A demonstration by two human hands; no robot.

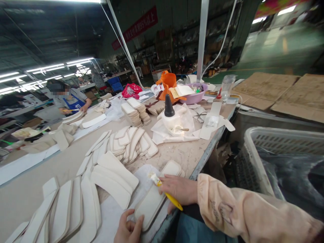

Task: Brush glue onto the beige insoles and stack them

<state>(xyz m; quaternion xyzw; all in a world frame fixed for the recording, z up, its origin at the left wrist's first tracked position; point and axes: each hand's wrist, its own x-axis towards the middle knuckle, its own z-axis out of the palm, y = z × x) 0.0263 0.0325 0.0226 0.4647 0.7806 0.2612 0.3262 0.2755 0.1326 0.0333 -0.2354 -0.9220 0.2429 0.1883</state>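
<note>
My right hand [177, 189] is wrapped round a yellow-handled brush [173, 200], its bristles covered in thick white paste. The hand lies over a long pale panel [149, 206] with rounded corners, near the table's front edge. At the panel's near end is my left hand [130, 227], fingers curled and thumb at the corner. Under the panel's far end another similar panel [181, 172] shows. To the left, several fanned pale panels [115, 179] overlap on white sheeting. A heap of smaller pale pieces [131, 143] lies beyond them.
A white container with a black cone top [169, 109] stands on crumpled sheeting. Behind it are stacked pieces [136, 113], an orange bag [168, 84] and a purple basin [196, 96]. A plastic crate [249, 158] is at right. A co-worker [68, 98] works across the table.
</note>
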